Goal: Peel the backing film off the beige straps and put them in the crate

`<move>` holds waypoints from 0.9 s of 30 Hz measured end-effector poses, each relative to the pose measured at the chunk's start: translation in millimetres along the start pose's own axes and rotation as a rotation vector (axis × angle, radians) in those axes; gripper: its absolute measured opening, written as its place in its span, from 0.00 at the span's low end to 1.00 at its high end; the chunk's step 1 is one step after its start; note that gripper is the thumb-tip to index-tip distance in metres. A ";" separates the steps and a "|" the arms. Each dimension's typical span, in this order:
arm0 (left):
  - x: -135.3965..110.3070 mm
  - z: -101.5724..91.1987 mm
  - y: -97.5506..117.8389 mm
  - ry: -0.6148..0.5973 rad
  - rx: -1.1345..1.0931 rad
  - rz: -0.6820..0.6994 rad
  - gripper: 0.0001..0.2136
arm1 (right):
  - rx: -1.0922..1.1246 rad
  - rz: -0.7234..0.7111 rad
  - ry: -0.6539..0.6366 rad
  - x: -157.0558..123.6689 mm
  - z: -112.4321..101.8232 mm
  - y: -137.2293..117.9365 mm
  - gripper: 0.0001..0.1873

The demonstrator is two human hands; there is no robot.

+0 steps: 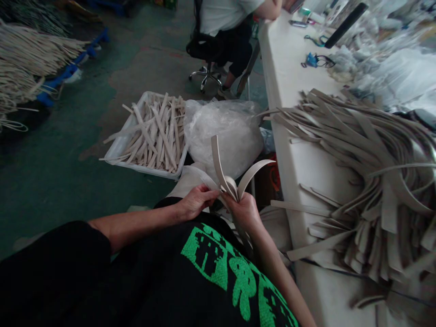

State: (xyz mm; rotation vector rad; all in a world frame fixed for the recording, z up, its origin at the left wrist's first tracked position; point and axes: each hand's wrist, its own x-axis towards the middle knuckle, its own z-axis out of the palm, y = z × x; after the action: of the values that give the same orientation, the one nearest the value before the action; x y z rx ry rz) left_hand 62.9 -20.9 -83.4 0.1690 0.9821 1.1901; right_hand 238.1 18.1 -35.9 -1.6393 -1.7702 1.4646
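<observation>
Several flat beige strips are bunched in my right hand, which is closed round them just above my lap. Their upper ends curl outward over the fist, and their lower parts hang down behind my forearm. My left hand is beside it, thumb and fingers pinched on the edge of a pale strip that meets the bunch. Whether that strip is a separate piece is hard to make out.
A white bin of cut strips stands on the floor, with a clear plastic bag beside it. On my right, a white table bears a large pile of strips. A person sits ahead; strip bundles lie far left.
</observation>
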 end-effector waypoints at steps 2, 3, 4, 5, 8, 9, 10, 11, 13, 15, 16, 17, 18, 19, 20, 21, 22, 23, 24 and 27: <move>1.9 0.8 4.3 0.011 0.013 0.041 0.20 | 0.035 0.022 -0.045 -1.3 -1.7 0.7 0.25; 2.9 0.3 6.4 0.021 0.019 0.061 0.20 | 0.050 0.037 -0.075 -2.7 -3.2 1.2 0.25; 3.6 -0.2 7.5 0.031 0.023 0.074 0.20 | 0.061 0.046 -0.096 -4.2 -4.5 1.6 0.24; 4.0 -0.4 7.4 0.033 0.028 0.072 0.20 | 0.067 0.048 -0.098 -5.3 -5.1 1.7 0.24; 4.1 2.1 1.8 -0.007 0.033 0.011 0.21 | 0.075 0.026 -0.025 -5.0 -2.8 -0.3 0.24; 4.3 3.5 0.2 -0.026 0.030 -0.006 0.21 | 0.084 0.021 -0.010 -4.0 -1.6 -1.2 0.24; 4.8 4.6 -0.4 -0.037 0.025 -0.009 0.21 | 0.098 0.021 -0.010 -3.1 -1.0 -1.7 0.24; 5.6 5.2 0.3 -0.040 0.021 0.002 0.21 | 0.117 0.028 -0.023 -2.6 -1.0 -1.7 0.25; 7.3 4.8 4.1 -0.018 0.025 0.045 0.20 | 0.157 0.052 -0.061 -2.9 -2.9 0.5 0.25; 7.7 4.1 7.0 0.011 0.038 0.072 0.19 | 0.173 0.066 -0.073 -4.4 -5.0 3.7 0.24; 7.3 4.3 7.0 0.013 0.047 0.064 0.19 | 0.174 0.064 -0.064 -5.0 -5.1 4.6 0.23; 6.5 5.1 6.1 0.002 0.056 0.046 0.19 | 0.176 0.056 -0.049 -5.1 -4.5 4.8 0.23; 5.7 6.3 4.8 -0.017 0.060 0.023 0.18 | 0.183 0.042 -0.035 -4.7 -3.2 4.3 0.23; 5.1 7.6 3.7 -0.037 0.063 0.000 0.18 | 0.199 0.029 -0.019 -4.0 -1.8 3.5 0.23; 4.9 8.7 3.6 -0.053 0.063 -0.013 0.17 | 0.219 0.018 -0.010 -3.1 -0.7 2.8 0.23; 5.5 9.3 4.7 -0.057 0.061 -0.011 0.17 | 0.238 0.011 -0.010 -2.2 -0.4 2.7 0.23; 6.8 9.0 7.0 -0.048 0.059 0.005 0.17 | 0.254 0.012 -0.019 -1.7 -1.0 3.5 0.23; 8.6 8.1 10.2 -0.030 0.058 0.029 0.17 | 0.263 0.020 -0.034 -1.6 -2.4 5.2 0.23; 10.6 6.7 13.4 -0.009 0.059 0.055 0.18 | 0.267 0.031 -0.054 -1.9 -4.3 7.5 0.23; 14.1 4.0 16.8 0.018 0.073 0.070 0.18 | 0.262 0.049 -0.061 -3.4 -7.5 12.9 0.21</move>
State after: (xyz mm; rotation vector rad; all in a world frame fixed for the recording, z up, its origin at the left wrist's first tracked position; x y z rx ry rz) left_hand 54.5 -0.7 -78.9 0.2522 1.0436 1.2217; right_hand 252.0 16.2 -42.0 -1.5274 -1.5014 1.7032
